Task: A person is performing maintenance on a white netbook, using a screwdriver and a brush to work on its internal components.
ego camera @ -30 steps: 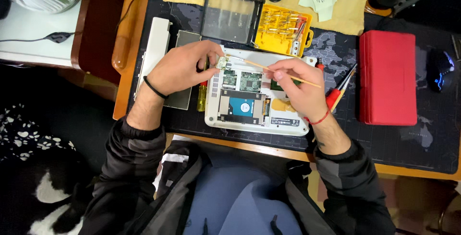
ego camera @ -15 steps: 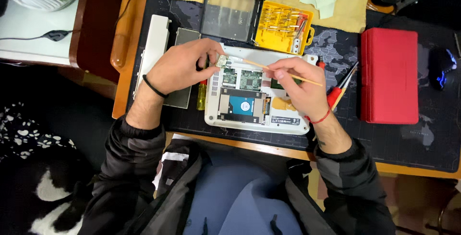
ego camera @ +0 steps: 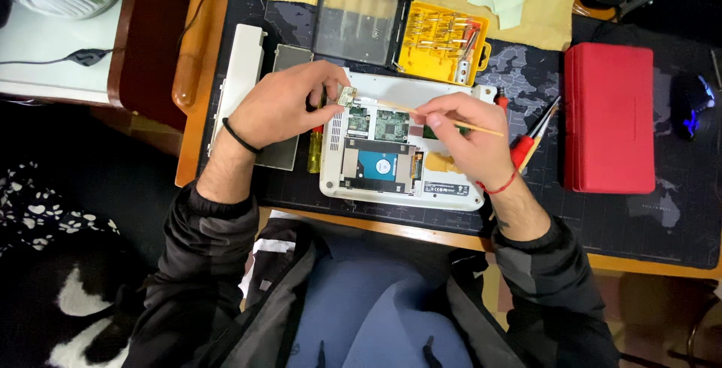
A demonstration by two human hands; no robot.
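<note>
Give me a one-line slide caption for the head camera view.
Left hand pinches a small circuit card above an opened white laptop, right hand holding a thin stick.

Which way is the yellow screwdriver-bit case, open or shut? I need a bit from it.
Open: the yellow bit case shows its bits, with the dark lid swung flat beside it.

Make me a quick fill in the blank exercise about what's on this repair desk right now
1. The left hand pinches a small ____ card above the opened white laptop.
2. The right hand holds a thin wooden ____.
3. The open bit case behind the laptop is ____.
4. The closed case to the right is ____.

Missing words: circuit; stick; yellow; red
</note>
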